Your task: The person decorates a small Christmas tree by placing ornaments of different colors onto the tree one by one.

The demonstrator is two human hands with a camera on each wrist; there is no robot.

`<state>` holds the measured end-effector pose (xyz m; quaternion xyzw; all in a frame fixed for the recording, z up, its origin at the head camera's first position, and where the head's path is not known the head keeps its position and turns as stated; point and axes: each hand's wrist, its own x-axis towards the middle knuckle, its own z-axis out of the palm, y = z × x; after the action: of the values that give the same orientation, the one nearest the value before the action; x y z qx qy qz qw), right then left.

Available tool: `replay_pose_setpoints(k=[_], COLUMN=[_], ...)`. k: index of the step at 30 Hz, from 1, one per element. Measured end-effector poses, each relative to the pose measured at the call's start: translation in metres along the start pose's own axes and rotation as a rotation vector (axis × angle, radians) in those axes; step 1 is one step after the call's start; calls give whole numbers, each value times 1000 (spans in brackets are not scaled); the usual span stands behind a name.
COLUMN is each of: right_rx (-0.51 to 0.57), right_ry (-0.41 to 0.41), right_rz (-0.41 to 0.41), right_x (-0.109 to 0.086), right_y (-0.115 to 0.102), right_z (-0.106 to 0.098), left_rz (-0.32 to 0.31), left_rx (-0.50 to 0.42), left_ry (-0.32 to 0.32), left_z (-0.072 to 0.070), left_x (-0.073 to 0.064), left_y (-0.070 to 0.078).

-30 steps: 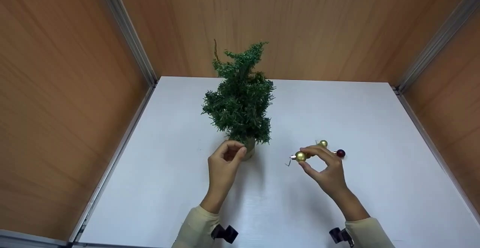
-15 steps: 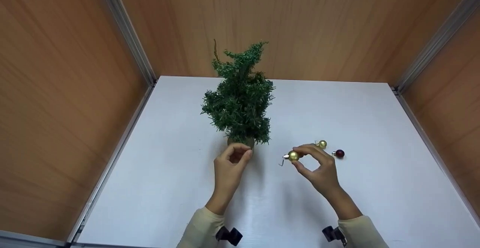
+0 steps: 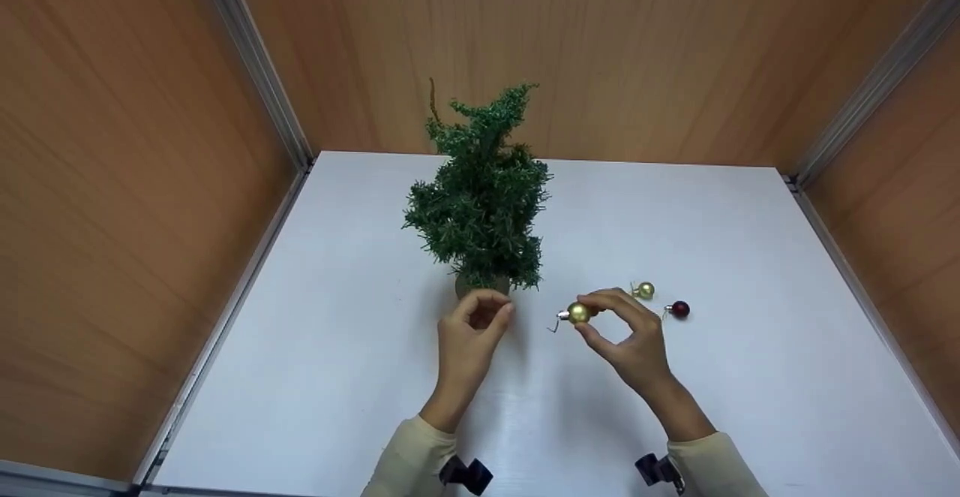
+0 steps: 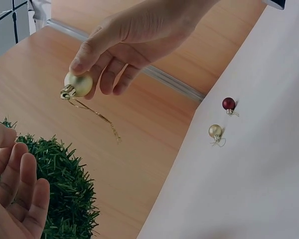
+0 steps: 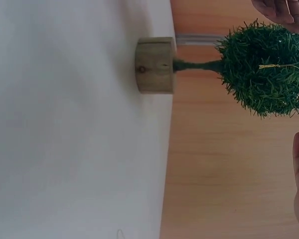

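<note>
My right hand pinches a gold Christmas bauble between thumb and fingers, above the table. Its metal cap and gold hanging string point away from the fingers in the left wrist view. My left hand is raised in front of the tree's base, its fingers loosely curved and the thumb near the index finger. Nothing shows between them. A small artificial Christmas tree stands upright beyond the hands. Its round wooden base is partly hidden by my left hand in the head view.
A second gold bauble and a dark red bauble lie on the white table, right of the tree. Wooden panels with metal edge rails enclose the table at the back and sides.
My right hand has moved left with the gold bauble, towards the left hand. My left hand has shifted slightly right and nearer to me. Tree and loose baubles have stayed put.
</note>
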<state>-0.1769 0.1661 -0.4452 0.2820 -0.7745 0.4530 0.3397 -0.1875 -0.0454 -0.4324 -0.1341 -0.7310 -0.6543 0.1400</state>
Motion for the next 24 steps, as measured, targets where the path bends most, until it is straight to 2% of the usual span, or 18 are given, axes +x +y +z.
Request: replay_pose_setpoints(k=[5, 12, 24], right_rx=[-2, 7, 10], right_ry=[2, -1, 3], right_rz=[-4, 15, 31], right_x=[1, 1, 0], right_y=[-3, -4, -6], right_z=[2, 5, 9], left_rz=[1, -24, 11], left_rx=[-28, -32, 12], left_ry=[-16, -43, -136], left_z=[4, 13, 26], left_x=[0, -1, -12], left_y=[-4, -36, -41])
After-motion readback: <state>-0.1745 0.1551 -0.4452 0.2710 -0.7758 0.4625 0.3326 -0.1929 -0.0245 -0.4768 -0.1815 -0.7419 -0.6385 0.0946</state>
